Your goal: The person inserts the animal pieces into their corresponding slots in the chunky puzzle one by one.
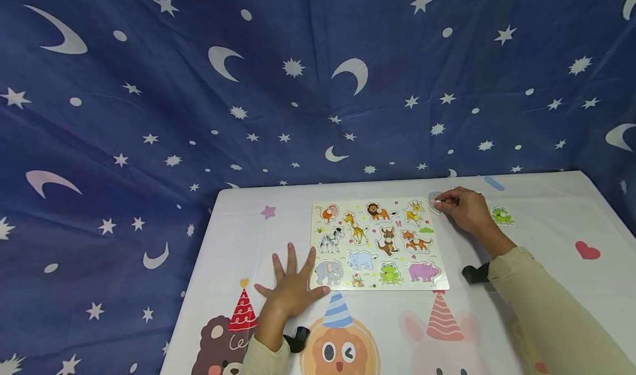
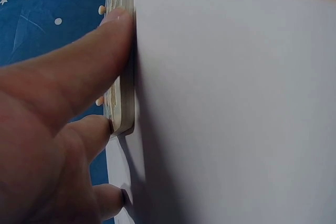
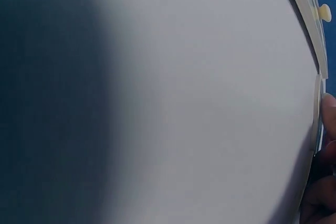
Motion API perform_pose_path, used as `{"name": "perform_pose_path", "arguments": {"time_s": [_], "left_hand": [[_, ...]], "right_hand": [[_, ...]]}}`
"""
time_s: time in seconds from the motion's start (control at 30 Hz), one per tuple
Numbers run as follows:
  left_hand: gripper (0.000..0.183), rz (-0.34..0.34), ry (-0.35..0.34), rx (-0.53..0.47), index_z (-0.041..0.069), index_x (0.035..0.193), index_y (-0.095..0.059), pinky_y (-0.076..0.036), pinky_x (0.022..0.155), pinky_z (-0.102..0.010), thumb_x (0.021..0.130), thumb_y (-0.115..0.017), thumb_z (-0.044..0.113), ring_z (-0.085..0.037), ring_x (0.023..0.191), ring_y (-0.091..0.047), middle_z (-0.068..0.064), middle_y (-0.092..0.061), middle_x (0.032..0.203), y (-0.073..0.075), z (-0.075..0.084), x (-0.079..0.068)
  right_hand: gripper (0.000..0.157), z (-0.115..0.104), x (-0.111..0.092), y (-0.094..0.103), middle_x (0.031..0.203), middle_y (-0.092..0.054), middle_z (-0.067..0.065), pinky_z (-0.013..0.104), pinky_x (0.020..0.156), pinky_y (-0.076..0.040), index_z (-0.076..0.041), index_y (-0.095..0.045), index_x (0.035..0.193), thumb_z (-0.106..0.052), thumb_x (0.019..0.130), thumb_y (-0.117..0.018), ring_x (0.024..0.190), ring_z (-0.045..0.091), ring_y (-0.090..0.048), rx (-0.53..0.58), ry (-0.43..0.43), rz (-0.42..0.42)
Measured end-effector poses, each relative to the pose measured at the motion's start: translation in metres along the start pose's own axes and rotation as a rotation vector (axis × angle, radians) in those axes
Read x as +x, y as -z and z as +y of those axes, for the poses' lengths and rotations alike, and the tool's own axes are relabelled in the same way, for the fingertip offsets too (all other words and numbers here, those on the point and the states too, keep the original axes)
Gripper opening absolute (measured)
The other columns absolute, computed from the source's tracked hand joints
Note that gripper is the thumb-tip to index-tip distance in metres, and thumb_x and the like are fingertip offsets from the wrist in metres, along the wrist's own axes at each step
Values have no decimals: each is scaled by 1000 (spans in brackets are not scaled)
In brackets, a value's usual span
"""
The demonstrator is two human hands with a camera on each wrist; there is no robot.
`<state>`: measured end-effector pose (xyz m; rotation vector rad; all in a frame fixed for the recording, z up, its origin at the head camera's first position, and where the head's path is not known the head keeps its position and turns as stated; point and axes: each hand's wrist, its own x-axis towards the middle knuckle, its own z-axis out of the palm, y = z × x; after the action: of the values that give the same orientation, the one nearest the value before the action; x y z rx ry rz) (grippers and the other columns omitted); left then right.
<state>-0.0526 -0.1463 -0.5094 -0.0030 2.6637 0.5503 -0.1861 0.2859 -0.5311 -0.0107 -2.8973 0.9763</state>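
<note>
A wooden animal peg puzzle board (image 1: 374, 281) lies flat on the table, with a lion, giraffe, zebra, hippo and several other animals on it. My left hand (image 1: 290, 289) is spread at its lower left corner. The left thumb (image 2: 118, 35) touches the board's edge (image 2: 126, 98) in the left wrist view, where small knobs stick up. Just past the upper right corner, my right hand (image 1: 467, 209) pinches a pale bluish puzzle piece (image 1: 433, 205) by its knob. Fingers partly cover this piece, so its animal is unclear. In the right wrist view the piece (image 3: 317, 114) sits beside the board (image 3: 307, 19).
A loose frog piece (image 1: 502, 216) lies on the table right of my right hand. The white tablecloth (image 1: 546, 215) carries printed party animals, a heart and a star. A dark blue curtain (image 1: 298, 99) with moons and stars hangs behind the table.
</note>
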Motion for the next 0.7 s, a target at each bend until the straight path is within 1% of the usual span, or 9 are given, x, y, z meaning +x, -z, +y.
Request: {"name": "perform_pose_path", "arguments": {"time_s": [0.13, 0.2, 0.27, 0.4, 0.53, 0.6, 0.7], "left_hand": [[95, -10, 7, -2, 39, 162, -21, 10, 87, -96, 85, -71, 61, -54, 152, 19, -12, 12, 172, 1, 0, 0], [95, -6, 5, 4, 38, 163, -22, 7, 87, -97, 85, -71, 63, -56, 152, 16, -13, 10, 172, 3, 1, -1], [94, 1, -1, 7, 37, 163, -24, 6, 86, -97, 85, -71, 62, -57, 152, 14, -15, 8, 173, 4, 2, -2], [95, 0, 4, -2, 38, 162, -23, 9, 87, -96, 85, -72, 62, -55, 152, 18, -13, 11, 172, 1, 0, 0], [95, -3, 5, 7, 37, 162, -23, 6, 87, -97, 85, -71, 62, -56, 152, 16, -14, 9, 172, 3, 2, -1], [94, 4, -2, 17, 36, 162, -25, 3, 87, -98, 85, -71, 62, -57, 153, 12, -16, 6, 173, 7, 4, -4], [94, 6, -2, 24, 36, 163, -25, 2, 87, -98, 85, -71, 63, -57, 153, 12, -16, 6, 173, 7, 5, -5]], "right_hand": [[21, -3, 2, 3, 86, -64, 8, 34, 68, -40, -3, -76, 98, -23, 92, -77, 75, 20, -52, -45, 27, -12], [21, -6, 2, 6, 84, -63, 8, 34, 68, -39, -3, -75, 94, -23, 91, -78, 74, 21, -52, -68, 29, -21], [21, -7, 2, 9, 82, -62, 8, 35, 68, -38, -3, -73, 91, -24, 90, -78, 75, 23, -52, -93, 17, -29], [23, -7, -2, 12, 82, -60, 8, 34, 68, -38, -3, -71, 89, -24, 90, -78, 77, 25, -52, -111, -24, -31], [23, -5, -9, 10, 80, -58, 8, 34, 66, -37, -3, -69, 88, -24, 90, -79, 77, 26, -51, -121, -38, -14], [23, -4, -14, 10, 79, -57, 8, 34, 65, -37, -4, -68, 86, -23, 89, -79, 76, 26, -51, -129, -33, 1], [23, -4, -21, 10, 79, -58, 9, 34, 63, -37, -4, -67, 86, -23, 89, -80, 74, 25, -51, -134, -15, 37]]}}
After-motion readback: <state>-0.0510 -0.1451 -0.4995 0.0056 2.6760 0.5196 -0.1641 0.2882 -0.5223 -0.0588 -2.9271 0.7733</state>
